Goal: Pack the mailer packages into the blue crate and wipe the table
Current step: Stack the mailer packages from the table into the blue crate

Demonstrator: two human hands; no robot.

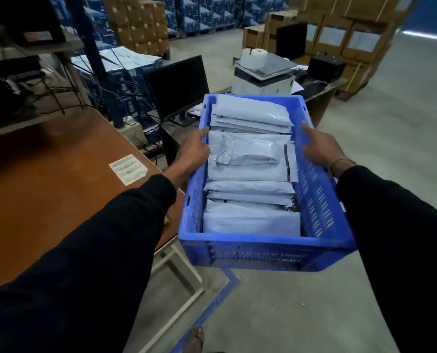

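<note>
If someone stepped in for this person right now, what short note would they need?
Left hand grips the left rim of the blue crate; right hand grips the right rim.
The crate is held in the air beside the brown table, over the floor.
Done: grey mailer packages fill the crate.
Left: set the crate down and wipe the table; a label lies on it. No cloth is visible.

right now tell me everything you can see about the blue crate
The blue crate is a rectangular plastic bin with slotted, vented walls and a thick rim. It is held in the air over the concrete floor, beside the brown table, long axis pointing away. The left hand and right hand grip its long side rims. Grey mailer packages lie stacked inside, nearly filling it.
</note>
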